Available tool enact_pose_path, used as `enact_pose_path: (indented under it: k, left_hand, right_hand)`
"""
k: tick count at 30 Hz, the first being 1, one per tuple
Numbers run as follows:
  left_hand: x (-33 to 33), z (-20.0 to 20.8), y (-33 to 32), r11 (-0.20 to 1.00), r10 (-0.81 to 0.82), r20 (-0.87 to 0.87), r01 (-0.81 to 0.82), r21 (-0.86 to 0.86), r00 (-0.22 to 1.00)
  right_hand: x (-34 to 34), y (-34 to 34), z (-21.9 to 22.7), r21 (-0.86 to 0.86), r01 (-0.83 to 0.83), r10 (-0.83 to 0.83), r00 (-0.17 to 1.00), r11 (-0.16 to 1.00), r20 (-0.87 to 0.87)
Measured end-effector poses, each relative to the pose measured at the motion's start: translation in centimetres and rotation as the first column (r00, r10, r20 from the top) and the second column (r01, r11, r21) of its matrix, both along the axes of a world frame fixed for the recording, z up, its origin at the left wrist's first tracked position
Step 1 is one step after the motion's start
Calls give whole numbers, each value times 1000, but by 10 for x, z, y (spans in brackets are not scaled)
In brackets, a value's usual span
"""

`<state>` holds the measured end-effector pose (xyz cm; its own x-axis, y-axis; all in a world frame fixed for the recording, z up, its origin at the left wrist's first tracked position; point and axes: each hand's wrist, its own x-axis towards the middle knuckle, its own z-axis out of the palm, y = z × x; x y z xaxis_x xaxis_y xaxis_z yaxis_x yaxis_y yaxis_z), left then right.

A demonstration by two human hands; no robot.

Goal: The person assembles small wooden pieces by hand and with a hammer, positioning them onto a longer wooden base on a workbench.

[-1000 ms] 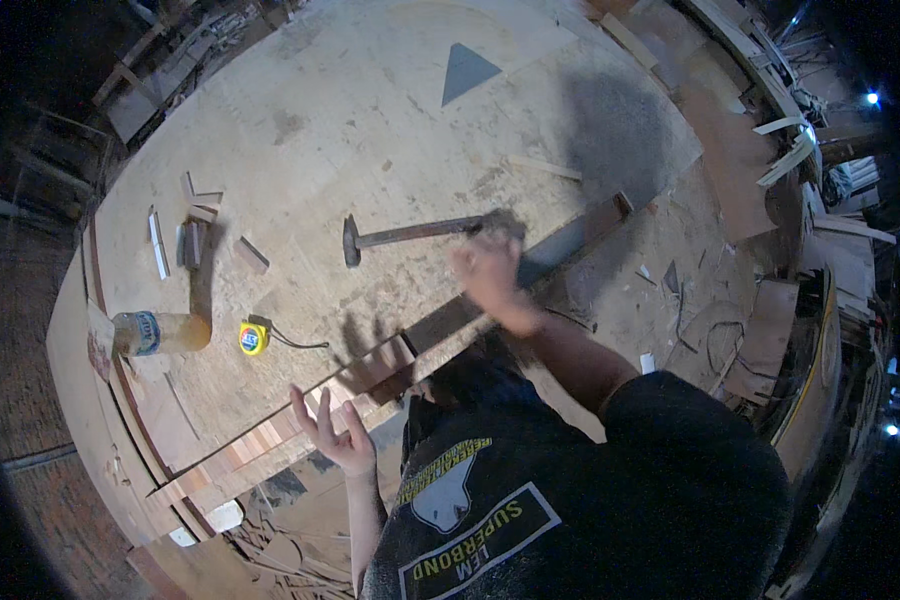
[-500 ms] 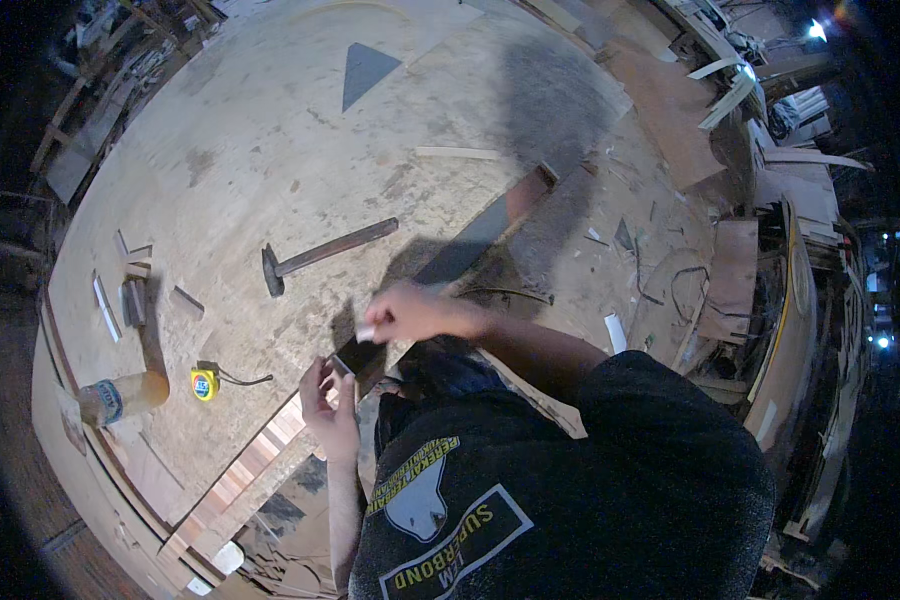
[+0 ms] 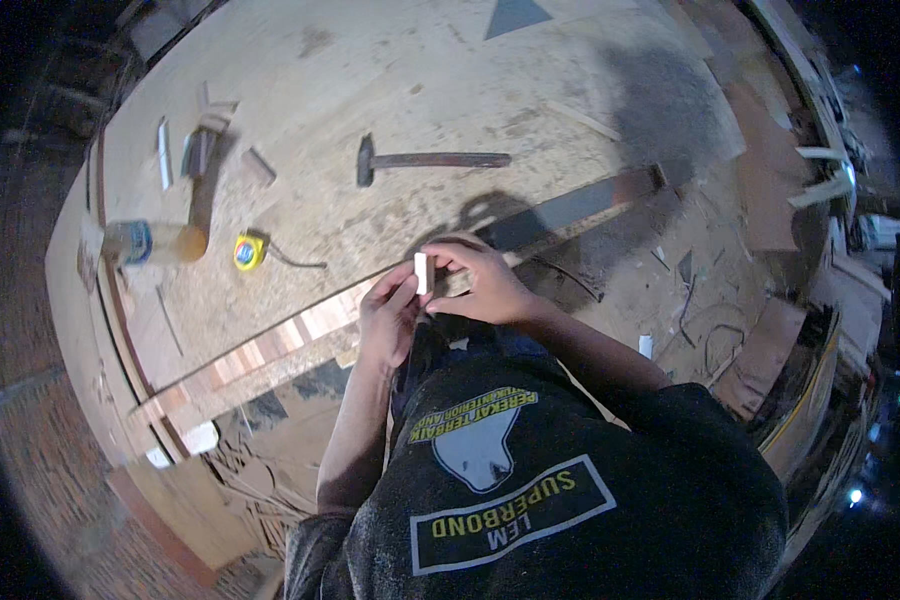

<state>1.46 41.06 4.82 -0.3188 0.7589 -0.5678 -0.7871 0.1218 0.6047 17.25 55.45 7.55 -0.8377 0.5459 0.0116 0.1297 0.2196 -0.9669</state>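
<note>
A small block with a bright white face and a brownish side [image 3: 422, 274] is held upright between my hands. My left hand [image 3: 388, 312] pinches its left side with the fingertips. From the right, the fingers of my right hand [image 3: 485, 282] close on its top and right side. Just under and left of my hands runs a long strip of light and reddish wood pieces [image 3: 270, 345] set side by side. Beyond my right hand, a long dark board [image 3: 570, 215] lies slantwise, partly in shadow.
A hammer [image 3: 435, 160] lies beyond my hands. A yellow tape measure [image 3: 250, 251], a bottle on its side [image 3: 155, 242] and small wood offcuts [image 3: 200, 150] are on the left. A grey triangular piece [image 3: 517, 17] lies far off; a brown sheet [image 3: 765, 165] is at right.
My hands have come together and the block now shows its white face upright. My right hand has moved from above the dark piece to the block's side. The whole view has shifted and turned.
</note>
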Motion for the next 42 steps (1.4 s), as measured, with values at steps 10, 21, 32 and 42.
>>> enact_pose_path:
  k: [10, 21, 32, 42]
  left_hand:
    - [-8, -20, -27, 993, 62, -280, -86, -75, 958]
    - [-65, -51, -61, 949, -258, -955, 148, -279, -149]
    - [-65, -71, -57, 895, -400, -907, 156, -418, -134]
    - [-67, -76, -56, 908, -363, -916, 154, -389, -173]
  right_hand:
    - [-23, -6, -16, 228, 9, -12, 1000, 974, 11]
    - [-37, 9, -66, 501, -266, 137, 950, 823, 279]
    - [-50, 1, -86, 580, -296, 129, 941, 759, 312]
    - [-52, 3, -87, 558, -322, 171, 937, 765, 306]
